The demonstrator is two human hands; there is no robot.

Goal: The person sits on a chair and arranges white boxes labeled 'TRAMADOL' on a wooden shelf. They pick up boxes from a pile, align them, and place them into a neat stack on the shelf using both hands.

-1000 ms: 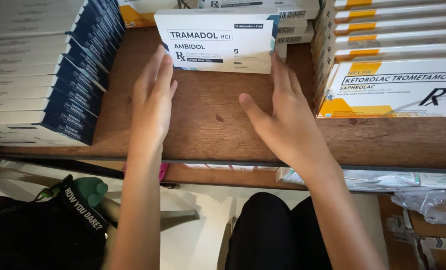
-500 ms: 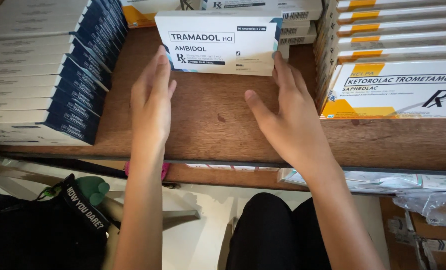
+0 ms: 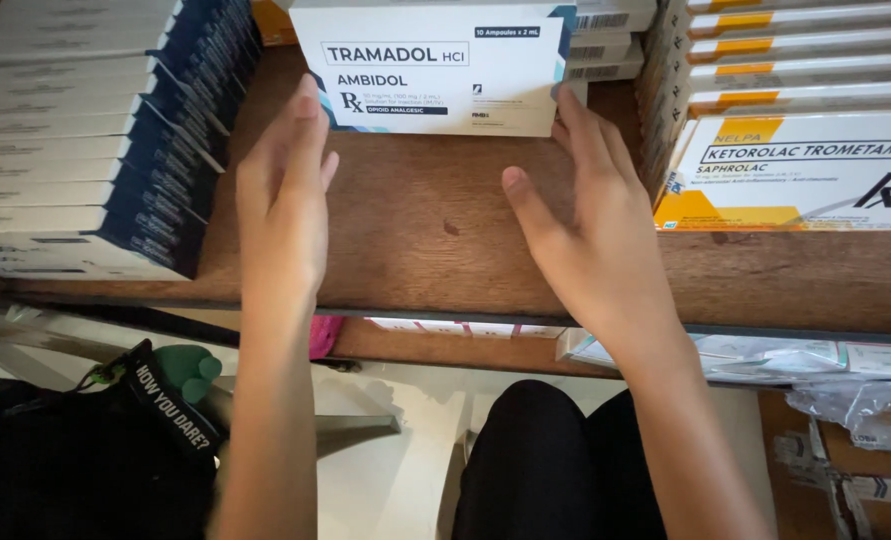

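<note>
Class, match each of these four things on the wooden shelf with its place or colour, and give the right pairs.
1. white box with blue corner
2. stack of blue-ended boxes
3. orange-and-white box
4. left hand

a. at the shelf's right
b. between both hands
c. piled at the shelf's left
d. fingertips at the middle box's lower left corner

Pairs: 1-b, 2-c, 3-a, 4-d

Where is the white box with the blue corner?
The white box stands at the back middle of the wooden shelf, between the left hand and right hand.
</note>
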